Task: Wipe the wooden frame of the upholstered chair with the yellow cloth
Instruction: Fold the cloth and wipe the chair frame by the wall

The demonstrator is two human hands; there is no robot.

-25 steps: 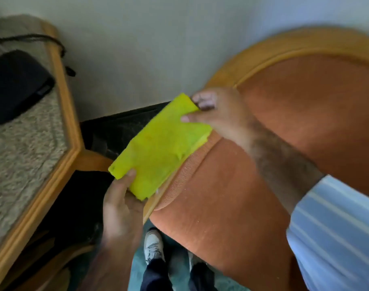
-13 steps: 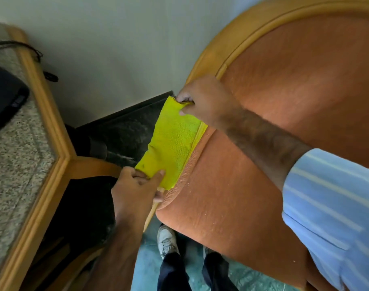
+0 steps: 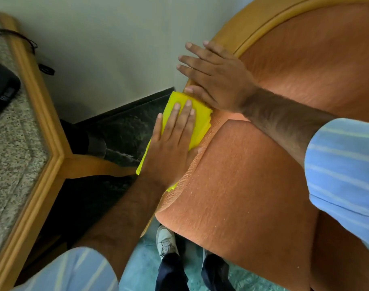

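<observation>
The yellow cloth (image 3: 198, 120) lies folded over the left wooden rail of the upholstered chair, where backrest and seat meet. My left hand (image 3: 171, 145) lies flat on top of it, palm down, pressing it onto the rail. My right hand (image 3: 217, 80) rests just above on the curved wooden frame (image 3: 255, 26), fingers spread and empty, thumb touching the cloth's upper edge. The orange upholstery (image 3: 242, 181) fills the right side. The rail under the cloth is hidden.
A speckled stone table top with a wooden rim (image 3: 43, 127) stands close on the left, and a black device (image 3: 1, 89) with a cable lies on it. A pale wall and a dark skirting are behind. My shoes (image 3: 164, 242) stand on a teal floor below.
My right hand let go of the cloth's upper end and opened flat on the frame. My left hand moved from the lower corner up onto the cloth, which now lies pressed on the rail.
</observation>
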